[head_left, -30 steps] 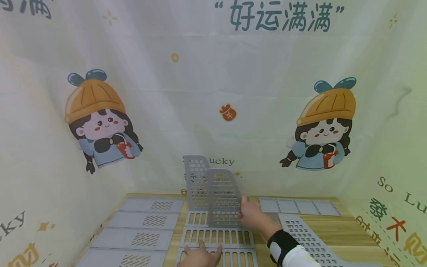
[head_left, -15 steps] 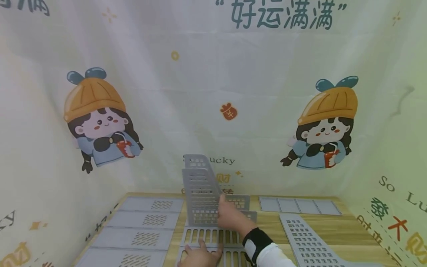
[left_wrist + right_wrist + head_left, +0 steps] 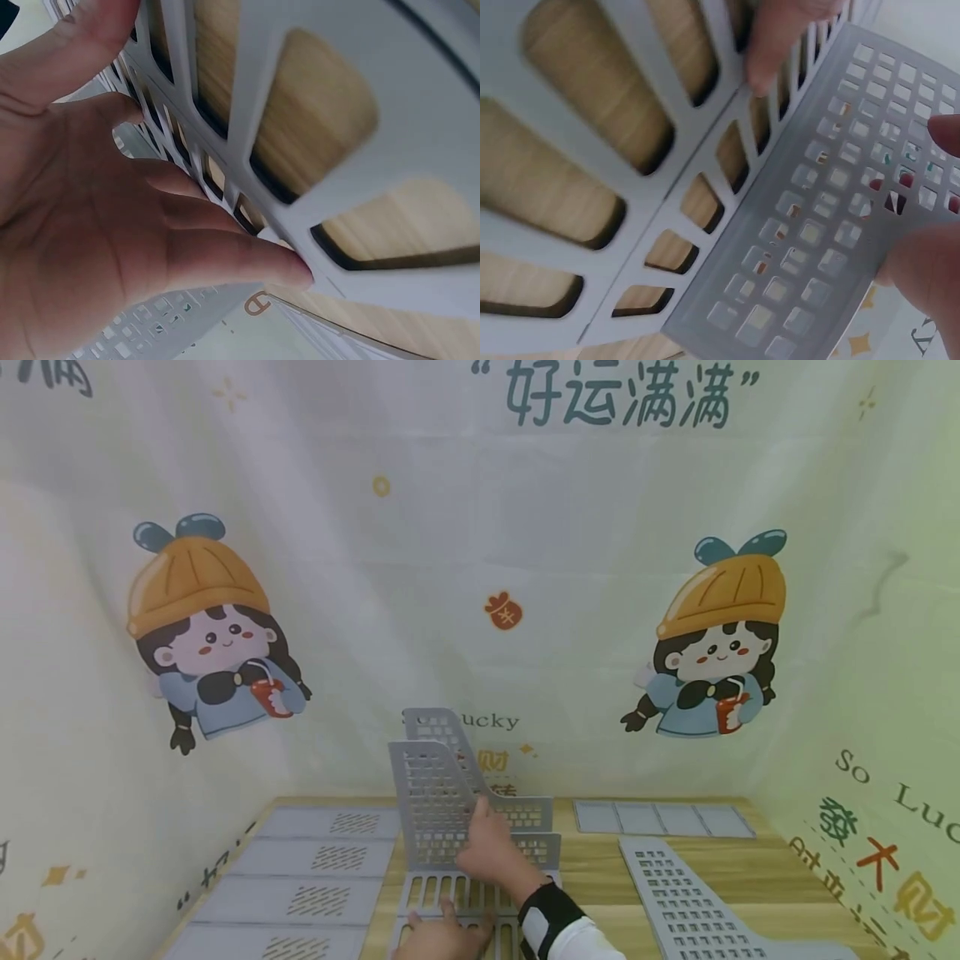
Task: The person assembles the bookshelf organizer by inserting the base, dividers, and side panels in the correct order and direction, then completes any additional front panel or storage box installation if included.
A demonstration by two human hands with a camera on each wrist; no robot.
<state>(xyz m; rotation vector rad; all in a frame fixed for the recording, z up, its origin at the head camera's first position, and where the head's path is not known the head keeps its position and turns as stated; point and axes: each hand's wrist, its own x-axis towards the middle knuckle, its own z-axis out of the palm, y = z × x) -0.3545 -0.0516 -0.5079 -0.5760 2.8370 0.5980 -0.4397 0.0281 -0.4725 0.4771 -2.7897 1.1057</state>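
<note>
Standing upright at the middle of the table is a grey perforated file-rack side panel (image 3: 442, 810), tall on its left and low on its right. My right hand (image 3: 491, 847) pinches its sloping edge, thumb on one face and fingers on the other in the right wrist view. Close behind rises a matching perforated panel (image 3: 431, 718). Its lower edge runs along a grey slotted panel (image 3: 649, 199), folded in sections and lying flat in front. My left hand (image 3: 442, 937) rests on that slotted panel with fingers spread, fingertips on its bars in the left wrist view.
To the left lies a long grey sectioned panel (image 3: 300, 857) with hatched slots. A smaller sectioned panel (image 3: 637, 817) lies back right. Another perforated side panel (image 3: 802, 948) lies flat on the wooden table (image 3: 592, 881) at right. A printed curtain (image 3: 420, 635) encloses the back and sides.
My right hand has moved left, carrying the front perforated panel to stand more fully in front of the rear one. My left hand has stayed on the slotted panel.
</note>
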